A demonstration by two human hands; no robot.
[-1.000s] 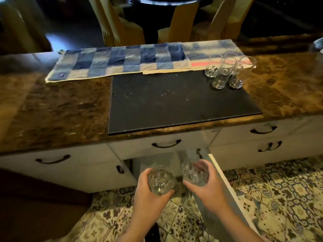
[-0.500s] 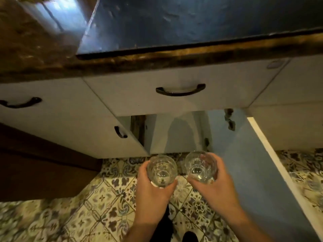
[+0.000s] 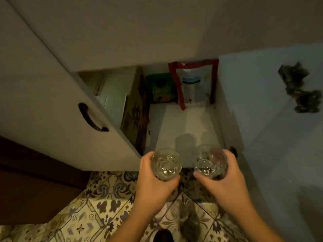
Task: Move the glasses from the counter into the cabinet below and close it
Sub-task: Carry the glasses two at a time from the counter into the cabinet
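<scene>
patterned floor tiles [image 3: 97, 206]: nearest the viewer, cream ground with blue-grey floral motifs, running under both forearms.

left hand [image 3: 153, 182]: fingers and thumb curled round the left glass [image 3: 166, 164], a clear tumbler held upright, mouth toward the camera, over the front lip of the cabinet floor.

right hand [image 3: 225, 184]: thumb on the near side and fingers round the far side of the right glass [image 3: 210, 162], also clear and upright. the two glasses sit side by side, apart, neither yet set down inside.

open cabinet [image 3: 185, 123]: pale floor, bare at the front where the shadows of the glasses fall.

cabinet door [image 3: 272, 119]: swung out on the right, pale inner face showing, with a dark blurred hinge [image 3: 300, 88] on it.

closed door [image 3: 52, 119]: left of the opening, white, with a dark curved handle [image 3: 90, 117].

cardboard box [image 3: 134, 112]: against the cabinet's left side, brown with dark printing, a white carton [image 3: 113, 95] just beside it further left.

green packet [image 3: 161, 88]: at the back wall, standing.

red-edged bag [image 3: 194, 82]: at the back right, just beside the green packet, label too blurred to read.

drawer front [image 3: 139, 32]: plain and pale, above the opening.
</scene>
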